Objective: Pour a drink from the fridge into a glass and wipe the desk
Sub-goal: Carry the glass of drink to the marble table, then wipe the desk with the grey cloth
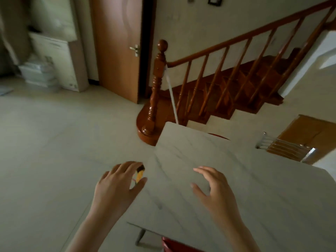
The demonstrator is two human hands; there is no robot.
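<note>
Two hands at the bench (236, 170), drink arriving.
Left hand (116, 182) grips a small carton (140, 174); right hand (212, 188) relaxed, empty; next likely needs a glass.

Your drink at the desk's left edge, the desk under your right hand

Your left hand (118, 180) curls round a small drink container (139, 174) with a yellow-orange label and a dark top; your fingers hide most of it, so you cannot tell its shape or whether it is a bottle or a can. It sits upright just at the left edge of the desk (209, 157), and whether it rests on the top is unclear. The desk is a pale marble-patterned slab with grey veins, its near corner below your wrists. Your right hand (211, 188) hovers over it, fingers loosely bent
</note>
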